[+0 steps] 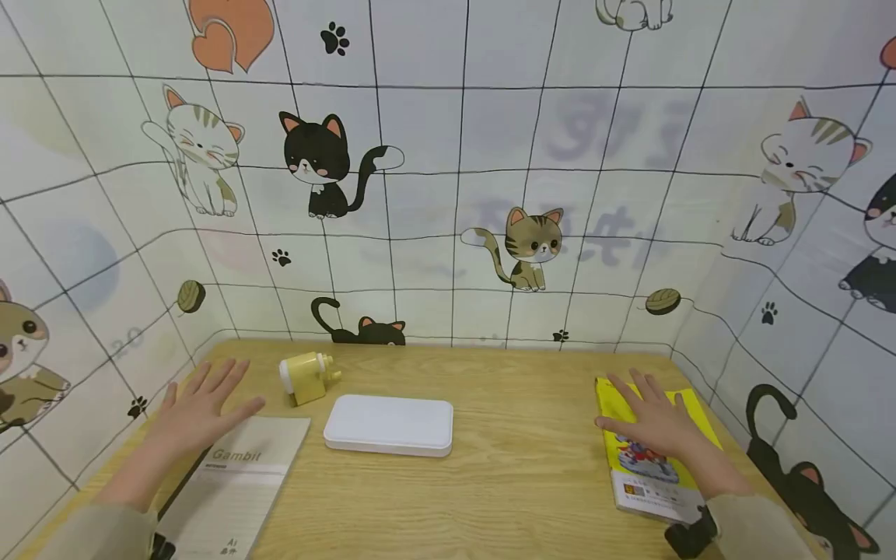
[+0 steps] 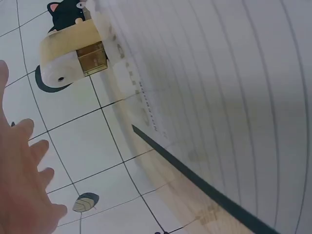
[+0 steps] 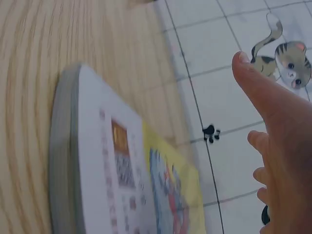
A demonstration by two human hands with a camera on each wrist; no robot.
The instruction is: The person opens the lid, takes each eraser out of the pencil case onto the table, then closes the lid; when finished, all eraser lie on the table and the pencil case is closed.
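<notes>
My left hand (image 1: 199, 412) is spread with straight fingers over the top left of a notebook (image 1: 241, 486) with "Gambit" on its cover. Just right of its fingertips stands a yellow and white pencil sharpener (image 1: 306, 379), whose clear brownish drawer (image 2: 92, 58) shows in the left wrist view. My right hand (image 1: 658, 428), fingers spread, is over a thick yellow and white book (image 1: 647, 467). In the right wrist view, a gap shows between that hand and the book. Neither hand holds anything. A flat white case (image 1: 389, 424) lies between them, nearer the left hand.
The wooden table (image 1: 518, 467) carries all these things. Cloth printed with cats and grid lines (image 1: 434, 194) rises behind the table and along both sides. A dark wrist strap piece (image 1: 691, 537) sits at the right sleeve.
</notes>
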